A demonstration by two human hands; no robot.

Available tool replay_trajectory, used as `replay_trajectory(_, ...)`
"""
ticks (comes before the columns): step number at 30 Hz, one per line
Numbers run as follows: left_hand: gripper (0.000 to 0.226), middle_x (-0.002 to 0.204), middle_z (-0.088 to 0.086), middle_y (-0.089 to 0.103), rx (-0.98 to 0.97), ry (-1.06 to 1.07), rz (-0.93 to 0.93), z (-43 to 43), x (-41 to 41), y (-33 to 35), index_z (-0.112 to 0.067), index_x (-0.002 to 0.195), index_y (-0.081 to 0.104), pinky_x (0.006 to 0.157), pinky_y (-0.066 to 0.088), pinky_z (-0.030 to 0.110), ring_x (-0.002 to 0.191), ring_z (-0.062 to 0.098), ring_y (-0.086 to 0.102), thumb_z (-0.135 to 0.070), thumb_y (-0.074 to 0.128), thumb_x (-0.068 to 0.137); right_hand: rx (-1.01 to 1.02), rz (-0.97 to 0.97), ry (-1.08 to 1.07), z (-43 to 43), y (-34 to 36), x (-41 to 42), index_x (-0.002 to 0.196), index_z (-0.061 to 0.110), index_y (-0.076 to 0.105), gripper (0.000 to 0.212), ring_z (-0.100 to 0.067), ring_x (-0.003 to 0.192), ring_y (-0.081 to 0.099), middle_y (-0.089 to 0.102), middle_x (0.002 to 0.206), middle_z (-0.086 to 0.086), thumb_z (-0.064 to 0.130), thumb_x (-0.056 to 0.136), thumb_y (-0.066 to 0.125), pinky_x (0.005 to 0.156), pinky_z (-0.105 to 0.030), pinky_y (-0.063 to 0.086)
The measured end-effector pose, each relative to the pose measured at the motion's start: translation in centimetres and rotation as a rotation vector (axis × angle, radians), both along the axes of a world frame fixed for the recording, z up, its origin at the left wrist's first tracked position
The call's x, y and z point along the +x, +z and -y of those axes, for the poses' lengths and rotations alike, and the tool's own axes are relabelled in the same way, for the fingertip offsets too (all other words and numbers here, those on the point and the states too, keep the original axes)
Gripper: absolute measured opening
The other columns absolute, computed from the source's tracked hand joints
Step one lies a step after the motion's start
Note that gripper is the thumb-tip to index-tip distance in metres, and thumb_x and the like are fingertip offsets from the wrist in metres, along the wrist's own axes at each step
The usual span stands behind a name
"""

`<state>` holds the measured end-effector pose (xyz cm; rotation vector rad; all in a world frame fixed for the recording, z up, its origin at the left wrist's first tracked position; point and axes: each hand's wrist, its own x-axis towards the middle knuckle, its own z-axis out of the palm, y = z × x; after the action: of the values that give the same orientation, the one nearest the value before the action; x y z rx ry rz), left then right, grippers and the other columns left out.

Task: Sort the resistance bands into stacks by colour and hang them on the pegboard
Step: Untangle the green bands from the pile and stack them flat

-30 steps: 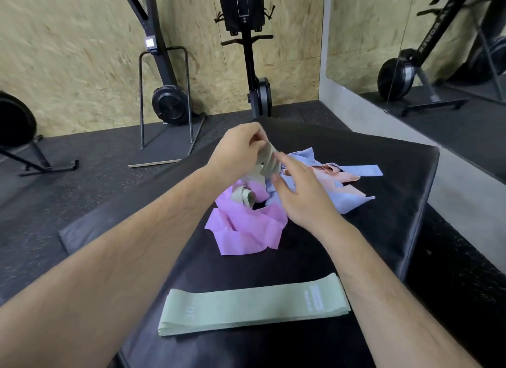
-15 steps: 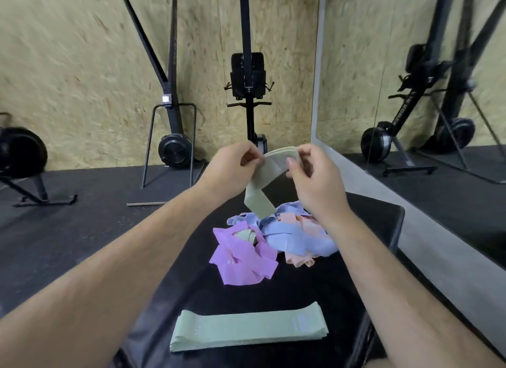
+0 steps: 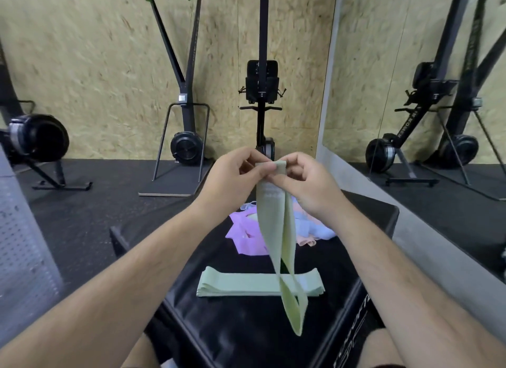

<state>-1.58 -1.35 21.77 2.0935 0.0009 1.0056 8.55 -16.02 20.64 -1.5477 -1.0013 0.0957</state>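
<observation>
So from the head cam: both hands are up in front of the chest, close together, each pinching the top edge of one light green band (image 3: 276, 230). The left hand (image 3: 232, 175) has its left corner and the right hand (image 3: 309, 186) its right corner, with thumbs on the near side. The band hangs straight down between them as a long loop. Its bottom end dangles in front of the flat green stack (image 3: 246, 285) lying on the black desk (image 3: 241, 337). Behind the hanging band sits a jumbled pile, with purple bands (image 3: 246, 239) on the left and blue bands (image 3: 315, 228) and peach bands (image 3: 308, 242) under the right wrist. The pegboard (image 3: 22, 244) is at the far left edge.
</observation>
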Motion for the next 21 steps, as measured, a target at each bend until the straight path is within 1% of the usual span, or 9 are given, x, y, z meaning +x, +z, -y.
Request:
replay_trajectory(2,0.01,0.072,-0.002,0.067,-0.037,0.008,-0.019,0.4,-1.2,-1.4,-0.02,0.084,0.069,0.057,0.039,0.013,0.059,0.004,0.047,-0.025,0.071,0.092,-0.038,-0.093,0.034,0.2,-2.1,-1.0,0.108,0.013,0.068,0.021,-0.015,0.092,0.071,0.078,0.1,-0.003,0.03,0.096,0.071,0.081,-0.031,0.054)
replay_trajectory(4,0.01,0.069,-0.005,0.065,-0.062,0.014,-0.076,0.6,-2.2,-3.3,-0.019,0.085,0.067,0.056,0.038,0.013,0.057,0.003,0.047,-0.025,0.071,0.092,-0.08,-0.137,0.06,0.2,-4.3,-2.1,0.108,0.01,0.07,0.021,-0.018,0.093,0.071,0.078,0.102,-0.007,0.029,0.101,0.064,0.089,-0.044,0.056)
replay_trajectory(6,0.007,0.074,-0.011,0.069,-0.085,-0.01,-0.151,0.7,-2.9,-5.1,-0.021,0.089,0.066,0.059,0.044,0.017,0.063,0.005,0.057,-0.026,0.071,0.092,-0.117,-0.149,0.077,0.1,-6.1,-2.8,0.108,0.007,0.071,0.022,-0.014,0.088,0.071,0.078,0.099,-0.007,0.025,0.103,0.059,0.085,-0.04,0.056)
replay_trajectory(9,0.004,0.086,-0.01,0.073,-0.103,-0.033,-0.205,0.3,-3.7,-7.2,-0.024,0.095,0.071,0.068,0.054,0.028,0.078,0.014,0.067,-0.027,0.069,0.093,-0.183,-0.111,0.109,-0.2,-7.8,-3.7,0.106,0.007,0.072,0.019,-0.005,0.083,0.07,0.078,0.088,0.008,0.018,0.104,0.057,0.079,-0.028,0.053)
replay_trajectory(10,0.005,0.084,-0.012,0.072,-0.099,-0.026,-0.202,0.2,-4.0,-7.7,-0.024,0.093,0.072,0.066,0.052,0.03,0.073,0.013,0.065,-0.028,0.069,0.093,-0.199,-0.112,0.112,-0.3,-8.3,-3.8,0.103,0.007,0.072,0.018,-0.006,0.083,0.069,0.076,0.086,0.009,0.019,0.104,0.059,0.081,-0.03,0.052)
replay_trajectory(14,0.009,0.073,-0.017,0.065,-0.182,0.004,-0.171,-0.4,-4.3,-9.5,-0.026,0.086,0.07,0.055,0.043,0.024,0.057,0.009,0.05,-0.027,0.067,0.095,-0.348,-0.173,0.182,-0.4,-9.7,-3.4,0.104,0.008,0.07,0.028,-0.026,0.088,0.072,0.076,0.096,-0.013,0.035,0.101,0.063,0.089,-0.044,0.054)
replay_trajectory(15,0.009,0.072,-0.016,0.064,-0.208,0.019,-0.17,-0.7,-4.3,-10.1,-0.024,0.087,0.068,0.053,0.041,0.021,0.055,0.008,0.049,-0.026,0.067,0.095,-0.397,-0.17,0.188,-0.4,-10.0,-3.2,0.102,0.007,0.069,0.032,-0.026,0.083,0.072,0.076,0.092,-0.013,0.039,0.1,0.063,0.088,-0.044,0.054)
replay_trajectory(17,0.009,0.07,-0.016,0.06,-0.25,0.057,-0.187,-1.3,-4.1,-11.5,-0.02,0.088,0.065,0.053,0.039,0.016,0.053,0.004,0.047,-0.025,0.065,0.096,-0.43,-0.18,0.181,-0.6,-10.6,-2.9,0.099,0.005,0.067,0.034,-0.019,0.069,0.068,0.072,0.077,-0.007,0.039,0.099,0.064,0.078,-0.038,0.052)
replay_trajectory(21,0.012,0.076,-0.012,0.059,-0.357,0.165,-0.245,-2.5,-3.5,-14.7,-0.019,0.089,0.062,0.062,0.042,0.023,0.063,0.005,0.05,-0.028,0.063,0.096,-0.545,-0.144,0.149,-1.7,-11.3,-1.0,0.093,0.013,0.07,0.029,-0.005,0.058,0.058,0.065,0.064,0.01,0.042,0.095,0.069,0.066,-0.024,0.043)
